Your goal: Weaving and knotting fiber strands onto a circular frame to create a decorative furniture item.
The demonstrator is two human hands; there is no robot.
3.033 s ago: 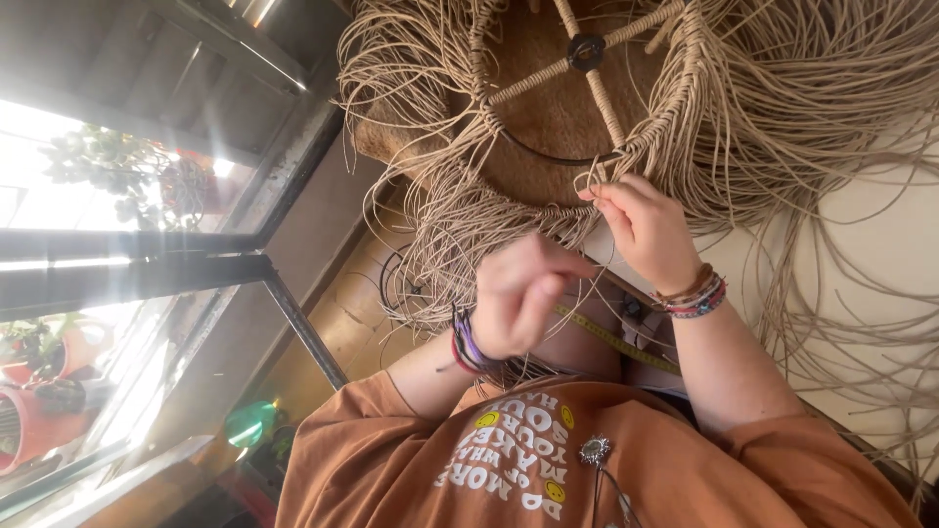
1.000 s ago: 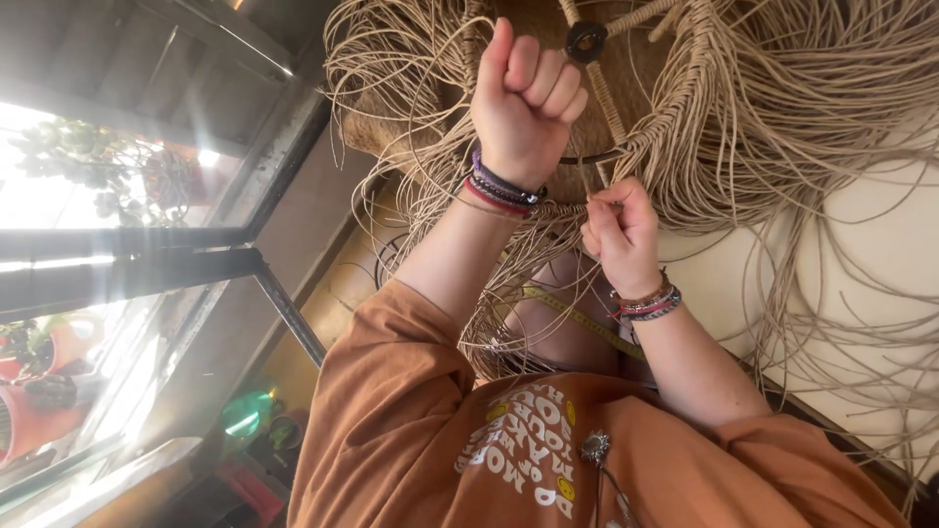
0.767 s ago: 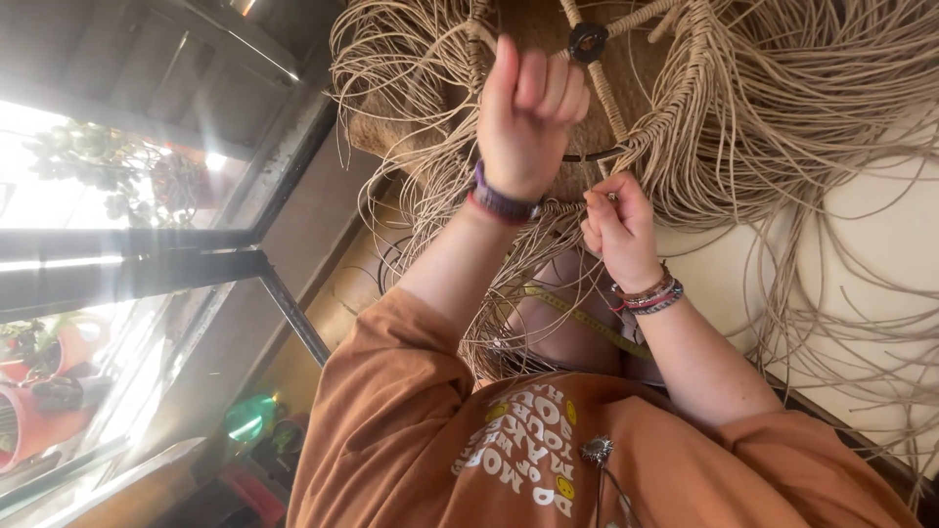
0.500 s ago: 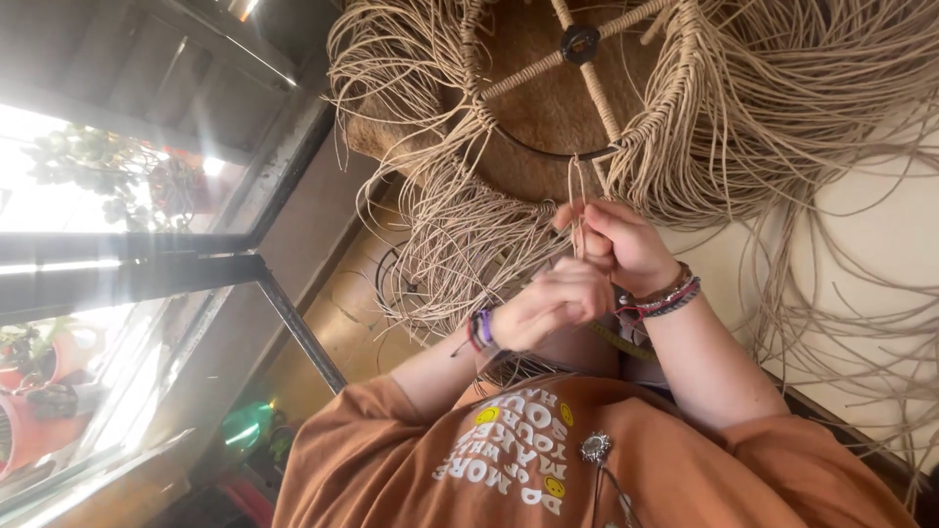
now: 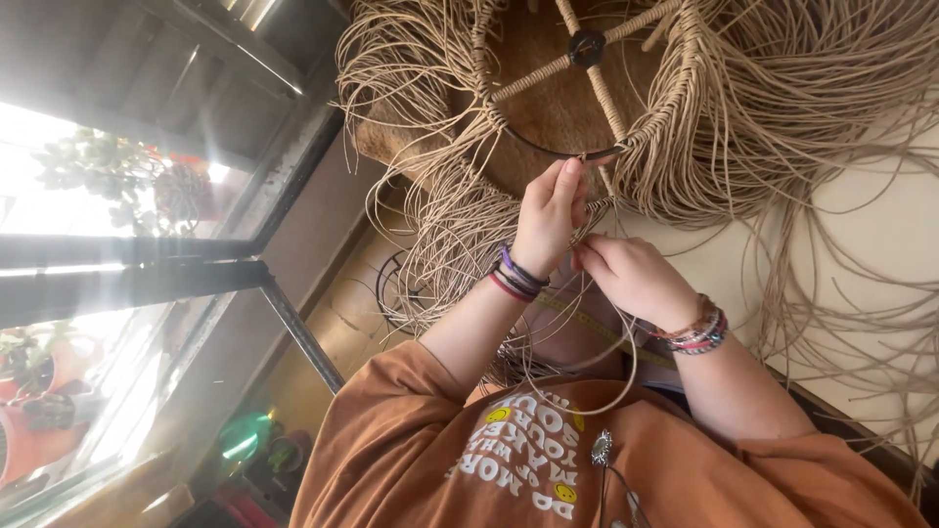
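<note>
light: strong daylight from window (image 5: 117, 196) at left | glare: blown-out panes, hazy flare | centre: evenly lit, sharp | shadows: soft

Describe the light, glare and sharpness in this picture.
Head view: strong glare through the window at left washes out the plants outside; the left hand and right hand on the tan cords are evenly lit and fairly sharp; the floor at lower left is dark and soft.

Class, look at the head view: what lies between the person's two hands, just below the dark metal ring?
Beige cords run between the left hand and right hand, hanging from the dark metal ring. The head view shows this.
</note>
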